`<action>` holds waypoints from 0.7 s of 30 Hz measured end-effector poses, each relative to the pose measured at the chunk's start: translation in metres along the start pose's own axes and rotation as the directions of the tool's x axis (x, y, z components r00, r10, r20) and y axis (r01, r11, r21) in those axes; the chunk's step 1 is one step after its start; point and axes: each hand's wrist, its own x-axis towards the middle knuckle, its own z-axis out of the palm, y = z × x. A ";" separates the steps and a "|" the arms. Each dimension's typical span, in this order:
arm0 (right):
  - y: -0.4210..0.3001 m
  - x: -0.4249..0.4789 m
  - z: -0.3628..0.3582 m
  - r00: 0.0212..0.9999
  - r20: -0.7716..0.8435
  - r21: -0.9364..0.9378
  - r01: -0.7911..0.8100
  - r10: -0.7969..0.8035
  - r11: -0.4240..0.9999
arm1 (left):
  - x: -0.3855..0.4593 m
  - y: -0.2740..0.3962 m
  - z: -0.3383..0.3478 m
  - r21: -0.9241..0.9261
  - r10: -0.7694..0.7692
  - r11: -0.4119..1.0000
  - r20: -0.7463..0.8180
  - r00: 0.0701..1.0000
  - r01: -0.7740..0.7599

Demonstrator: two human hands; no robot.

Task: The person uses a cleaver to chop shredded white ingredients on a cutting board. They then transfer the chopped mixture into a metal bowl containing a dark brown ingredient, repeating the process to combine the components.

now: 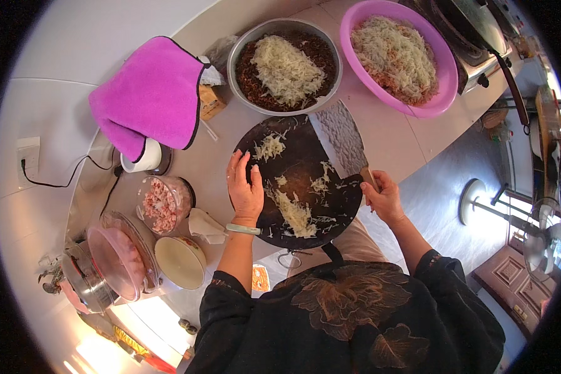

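A round dark chopping board (304,173) lies on the counter before me, with small piles of pale shredded vegetable (293,212) on it. My right hand (382,196) grips the wooden handle of a broad cleaver (339,135), whose blade rests over the board's upper right part and points away from me. My left hand (245,189) lies at the board's left edge, fingers spread and holding nothing. Just beyond the board, a metal basin (231,70) holds dark shreds topped with pale ones. To its right, a pink plastic basin (449,93) holds a pale and orange-brown shredded mix.
Left of the board stand a glass bowl of diced meat (160,205), a yellowish bowl (180,262), a folded cloth (205,225) and stacked containers (117,262). A magenta towel (154,93) covers an appliance. A lidded pan (472,23) sits on the stove, its handle jutting out.
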 end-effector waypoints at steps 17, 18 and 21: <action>-0.010 -0.007 0.048 0.987 0.153 -0.196 0.087 -0.057 0.977 | 0.024 0.007 0.019 0.140 0.168 0.970 0.205 0.964 -0.198; -0.013 -0.006 0.048 0.984 0.169 -0.230 0.090 -0.052 0.969 | 0.025 0.008 0.020 0.133 0.171 0.971 0.208 0.963 -0.201; -0.021 -0.001 0.051 0.965 0.242 -0.296 0.173 -0.101 0.939 | 0.023 0.011 0.020 0.115 0.165 0.974 0.222 0.961 -0.194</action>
